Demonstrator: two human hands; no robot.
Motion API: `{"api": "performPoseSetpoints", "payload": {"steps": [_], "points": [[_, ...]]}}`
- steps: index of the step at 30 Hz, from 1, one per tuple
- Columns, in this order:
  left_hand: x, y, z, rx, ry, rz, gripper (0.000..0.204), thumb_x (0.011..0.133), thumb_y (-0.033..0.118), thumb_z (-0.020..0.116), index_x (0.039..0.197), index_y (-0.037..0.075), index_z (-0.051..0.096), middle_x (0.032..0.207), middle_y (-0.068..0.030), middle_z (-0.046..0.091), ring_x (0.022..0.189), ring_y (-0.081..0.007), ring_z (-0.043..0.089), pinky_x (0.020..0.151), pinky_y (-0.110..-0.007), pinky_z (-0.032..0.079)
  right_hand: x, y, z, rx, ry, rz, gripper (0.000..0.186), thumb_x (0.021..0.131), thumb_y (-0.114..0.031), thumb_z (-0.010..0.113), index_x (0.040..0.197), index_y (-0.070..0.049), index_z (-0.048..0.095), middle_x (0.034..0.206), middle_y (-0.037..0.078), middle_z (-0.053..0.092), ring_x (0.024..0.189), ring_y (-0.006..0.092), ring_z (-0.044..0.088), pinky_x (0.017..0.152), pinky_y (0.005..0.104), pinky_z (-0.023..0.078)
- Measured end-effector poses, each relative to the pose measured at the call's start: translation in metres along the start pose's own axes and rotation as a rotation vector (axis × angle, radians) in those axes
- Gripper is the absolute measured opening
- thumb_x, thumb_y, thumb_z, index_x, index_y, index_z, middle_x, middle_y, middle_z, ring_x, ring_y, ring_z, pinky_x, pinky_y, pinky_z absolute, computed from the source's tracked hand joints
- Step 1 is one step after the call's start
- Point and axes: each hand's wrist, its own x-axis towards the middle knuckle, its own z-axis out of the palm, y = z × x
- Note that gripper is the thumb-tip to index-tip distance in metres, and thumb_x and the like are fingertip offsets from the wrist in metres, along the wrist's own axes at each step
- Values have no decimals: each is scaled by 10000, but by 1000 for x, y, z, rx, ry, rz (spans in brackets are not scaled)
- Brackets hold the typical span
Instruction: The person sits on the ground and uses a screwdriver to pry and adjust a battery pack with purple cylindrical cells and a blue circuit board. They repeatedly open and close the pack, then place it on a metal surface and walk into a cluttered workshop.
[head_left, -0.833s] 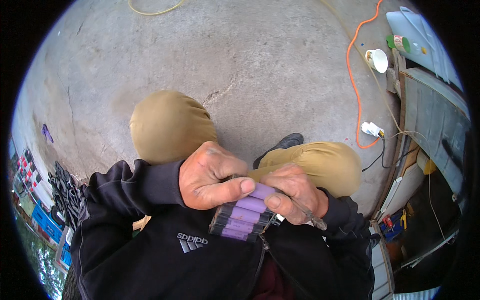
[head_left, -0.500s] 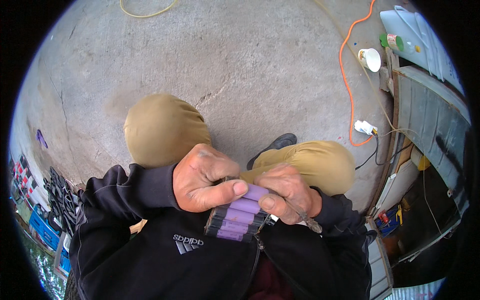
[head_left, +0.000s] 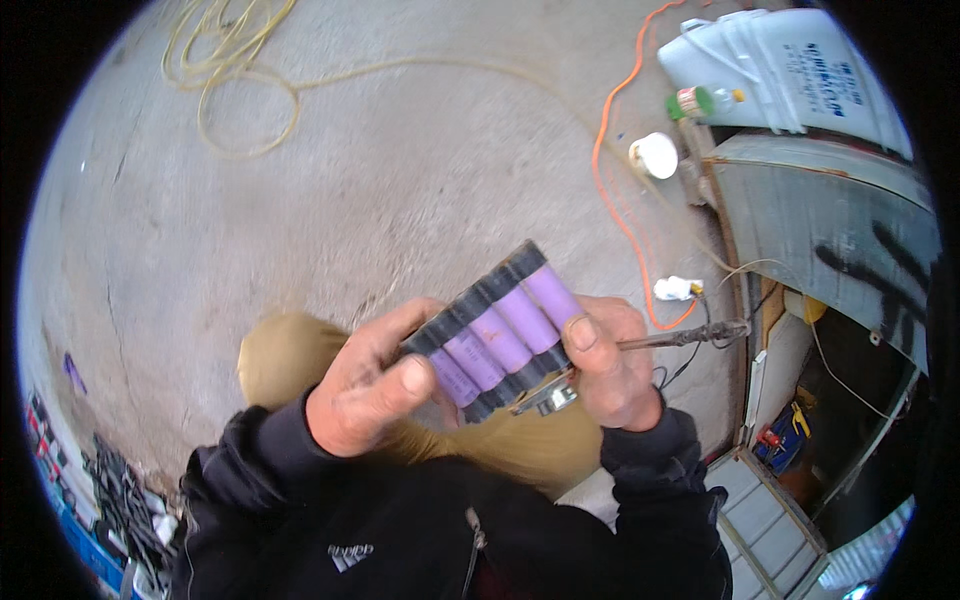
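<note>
Purple cell pack (head_left: 500, 335) is held between the left hand (head_left: 365, 400), gripping its left end, and the right hand (head_left: 612, 375), gripping its right edge plus a thin rod (head_left: 690, 336) (which juts out rightward). Beyond the right hand lie an orange cord (head_left: 597, 155) and, farther, a white cup (head_left: 655, 156).

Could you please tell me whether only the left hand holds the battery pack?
No, the left hand and right hand grip the battery pack from opposite sides.
</note>
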Motion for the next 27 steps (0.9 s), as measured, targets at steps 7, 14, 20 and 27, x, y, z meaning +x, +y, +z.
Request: {"api": "performPoseSetpoints", "payload": {"steps": [7,14,20,27], "points": [[17,3,10,127,135,39,417,934,252,751,1195,-34,596,1027,-39,646,936,-90,568,844,-263,462,-3,17,4,163,165,-117,601,1077,-463,441,1062,93,669,742,1,587,675,58,473,582,242,355],[16,1,12,105,131,66,418,907,178,783,1221,-32,604,1056,-50,668,966,-96,591,860,-264,476,-9,18,1,92,222,-138,709,1053,-576,398,994,85,647,781,23,589,701,72,475,604,245,347],[14,-2,9,82,157,116,415,869,91,808,1216,-38,620,1052,-55,685,953,-107,615,854,-261,487,-8,23,-1,124,230,-131,757,1034,-629,391,943,79,643,770,21,574,701,77,466,610,249,341],[11,-2,7,219,169,212,370,847,21,799,1178,-54,652,1053,-91,695,940,-137,640,854,-278,501,-3,24,-2,101,353,-183,665,1065,-548,391,929,43,663,770,17,588,703,67,472,635,239,366]]}}
